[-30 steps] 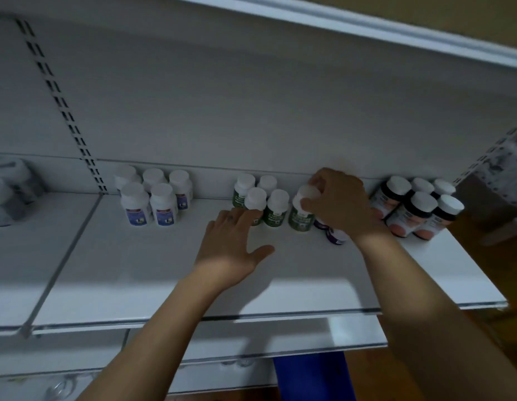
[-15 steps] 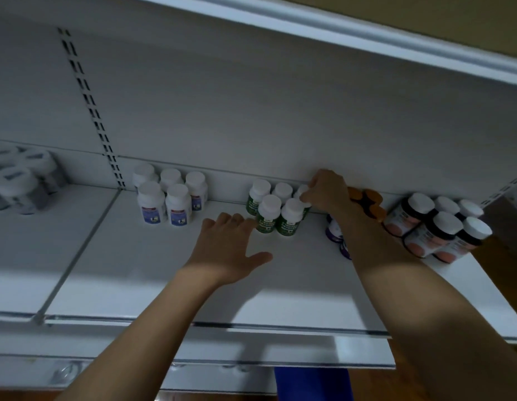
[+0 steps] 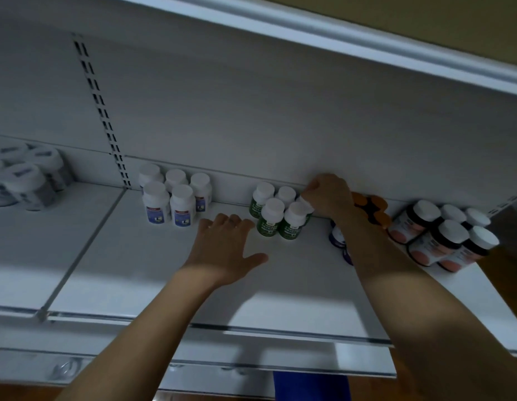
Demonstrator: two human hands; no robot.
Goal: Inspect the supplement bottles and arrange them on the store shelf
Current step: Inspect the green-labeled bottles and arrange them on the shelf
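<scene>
Head view is showing the store shelf (image 3: 153, 273) mostly stocked, so the task is looking well along. Right hand (image 3: 328, 195) is closing its fingers on the white cap of a green-label bottle (image 3: 306, 204) at the back right corner of the green-label group (image 3: 276, 214), close to the back panel; this bottle is leaning slightly, not yet seated. Left hand (image 3: 225, 247) is resting flat and spread on the shelf, gripping nothing, fingertips just beside the front green bottle.

Blue-label bottles (image 3: 173, 198) are standing upright in a tidy cluster left of the green ones. Dark-collar bottles with orange labels (image 3: 442, 233) are sitting grouped at the right end. Orange-capped bottles (image 3: 370, 209) are peeking out behind the right wrist, and purple-label bottles (image 3: 338, 237) are partly hidden under the right forearm, so their order is unclear. Grey tubs (image 3: 28, 180) are sitting on the neighbouring shelf section, blurred.

All bottles are capped; contents cannot be seen. Left to do, probably: seating this bottle, tidying the hidden purple ones.
</scene>
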